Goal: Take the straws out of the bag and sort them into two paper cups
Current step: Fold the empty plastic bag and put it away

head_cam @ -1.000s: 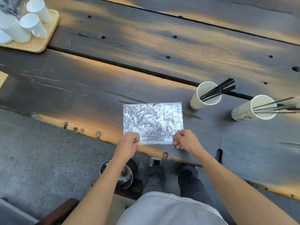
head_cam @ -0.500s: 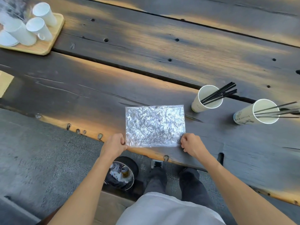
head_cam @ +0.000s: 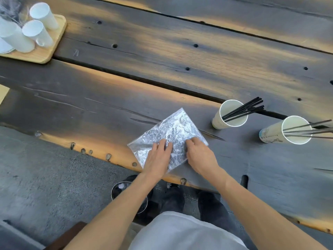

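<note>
A crinkled silver foil bag (head_cam: 173,127) lies flat near the table's front edge, turned so one corner points away from me. My left hand (head_cam: 158,157) rests palm-down on its near half with fingers spread. My right hand (head_cam: 200,154) presses fingertips onto the bag's right part. To the right stands a white paper cup (head_cam: 227,116) holding several black straws (head_cam: 246,110). Further right, a second paper cup (head_cam: 281,130) holds several thin grey straws (head_cam: 310,130) that lean out to the right.
The table is of dark wooden planks (head_cam: 162,60) with a gap between them. A light wooden tray (head_cam: 48,53) with white cups (head_cam: 39,33) sits at the far left corner. Below the table edge are a round bin (head_cam: 122,190) and my shoes (head_cam: 173,197).
The bag has been rotated from square to the edge into a diamond-like angle. Both hands moved from its near corners onto its top surface.
</note>
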### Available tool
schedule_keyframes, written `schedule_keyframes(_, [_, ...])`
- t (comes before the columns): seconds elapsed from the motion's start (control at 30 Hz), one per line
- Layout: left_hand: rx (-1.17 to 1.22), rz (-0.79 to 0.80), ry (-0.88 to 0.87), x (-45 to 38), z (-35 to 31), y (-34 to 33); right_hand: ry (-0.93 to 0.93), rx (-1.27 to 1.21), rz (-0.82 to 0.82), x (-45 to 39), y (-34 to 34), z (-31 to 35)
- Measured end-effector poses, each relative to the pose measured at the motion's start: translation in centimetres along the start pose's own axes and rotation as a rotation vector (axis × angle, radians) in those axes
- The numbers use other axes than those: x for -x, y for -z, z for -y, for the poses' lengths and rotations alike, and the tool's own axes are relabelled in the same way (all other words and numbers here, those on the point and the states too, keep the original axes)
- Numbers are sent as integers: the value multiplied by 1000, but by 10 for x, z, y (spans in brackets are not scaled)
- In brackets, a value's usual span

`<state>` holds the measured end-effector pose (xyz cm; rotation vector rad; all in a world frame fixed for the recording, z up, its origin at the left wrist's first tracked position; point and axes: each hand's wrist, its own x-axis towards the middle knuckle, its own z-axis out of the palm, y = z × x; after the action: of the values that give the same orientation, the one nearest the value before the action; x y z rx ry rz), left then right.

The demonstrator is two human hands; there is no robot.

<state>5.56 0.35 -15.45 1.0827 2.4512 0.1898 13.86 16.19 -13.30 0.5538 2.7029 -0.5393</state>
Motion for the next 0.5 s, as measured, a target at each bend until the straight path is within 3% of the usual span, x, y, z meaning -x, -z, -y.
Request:
schedule_keyframes(0.1, [192,17,182,0,-21,-3,213,19,27,0,-20,17])
schedule_keyframes(0.17, [148,-9,208,-2,-30,-3,259,13,55,-3,-27,17])
schedule_keyframes(0.33, [-83,-82,8,-10,-8,-6,330,117,85,-7,-21,-8])
schedule_keyframes(0.5, [-99,-49,192,-4,11,-1,247,106,64,-15,-11,-19])
